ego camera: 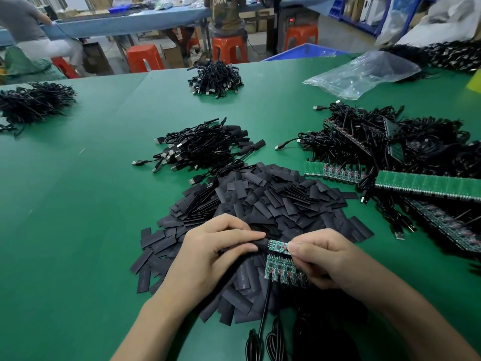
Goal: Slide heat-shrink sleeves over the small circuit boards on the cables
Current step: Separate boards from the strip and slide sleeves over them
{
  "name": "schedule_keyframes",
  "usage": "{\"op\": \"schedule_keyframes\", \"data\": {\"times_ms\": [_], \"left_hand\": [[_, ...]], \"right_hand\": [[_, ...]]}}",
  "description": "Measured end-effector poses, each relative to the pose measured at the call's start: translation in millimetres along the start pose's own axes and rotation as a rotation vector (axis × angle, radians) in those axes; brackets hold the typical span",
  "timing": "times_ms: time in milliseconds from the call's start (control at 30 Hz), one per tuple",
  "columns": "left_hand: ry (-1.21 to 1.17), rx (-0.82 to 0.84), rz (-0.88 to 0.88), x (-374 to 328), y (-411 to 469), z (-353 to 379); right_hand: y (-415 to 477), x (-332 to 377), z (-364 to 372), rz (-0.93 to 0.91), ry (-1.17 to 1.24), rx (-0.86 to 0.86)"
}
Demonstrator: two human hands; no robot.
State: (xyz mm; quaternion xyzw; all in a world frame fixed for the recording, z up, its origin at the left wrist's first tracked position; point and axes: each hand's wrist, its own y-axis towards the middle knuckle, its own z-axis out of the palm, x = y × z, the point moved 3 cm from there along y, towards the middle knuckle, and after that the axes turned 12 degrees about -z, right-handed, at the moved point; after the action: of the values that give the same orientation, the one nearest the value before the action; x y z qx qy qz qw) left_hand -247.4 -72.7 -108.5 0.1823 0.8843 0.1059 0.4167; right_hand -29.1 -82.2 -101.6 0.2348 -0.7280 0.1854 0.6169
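Green workbench mat [78, 204], lower centre: left hand [221, 247] pinches sleeve [262, 244]; right hand [325, 259] pinches circuit board [278, 246], both grips curled. Best: keep sleeve mouth open, board aligned, push straight.

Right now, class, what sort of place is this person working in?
Probably an electronics assembly workshop: heaps of heat-shrink sleeves, piled USB cables and green circuit-board strips cover the bench.
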Motion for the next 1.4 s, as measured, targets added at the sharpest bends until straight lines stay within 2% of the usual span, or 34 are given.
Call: {"op": "schedule_keyframes", "data": {"times_ms": [233,433,700,933,1167,1400], "left_hand": [[-0.003,-0.012,0.023,-1,-1,3],[-0.018,0.054,0.041,-2,-1,4],[-0.043,0.062,0.016,-4,-3,6],[-0.043,0.036,0.071,-12,-6,14],[-0.022,0.042,0.106,-16,-5,16],[-0.148,-0.032,0.052,-19,-6,14]], "right_hand": [[1,-1,1,0.036,0.092,0.009],[0,-1,0,0.055,0.136,0.008],[1,-6,1,0.039,0.070,0.010],[0,-7,1,0.030,-0.047,0.040],[-2,-2,-1,0.039,0.112,0.046],[0,-3,1,0.018,0.178,0.039]]}}
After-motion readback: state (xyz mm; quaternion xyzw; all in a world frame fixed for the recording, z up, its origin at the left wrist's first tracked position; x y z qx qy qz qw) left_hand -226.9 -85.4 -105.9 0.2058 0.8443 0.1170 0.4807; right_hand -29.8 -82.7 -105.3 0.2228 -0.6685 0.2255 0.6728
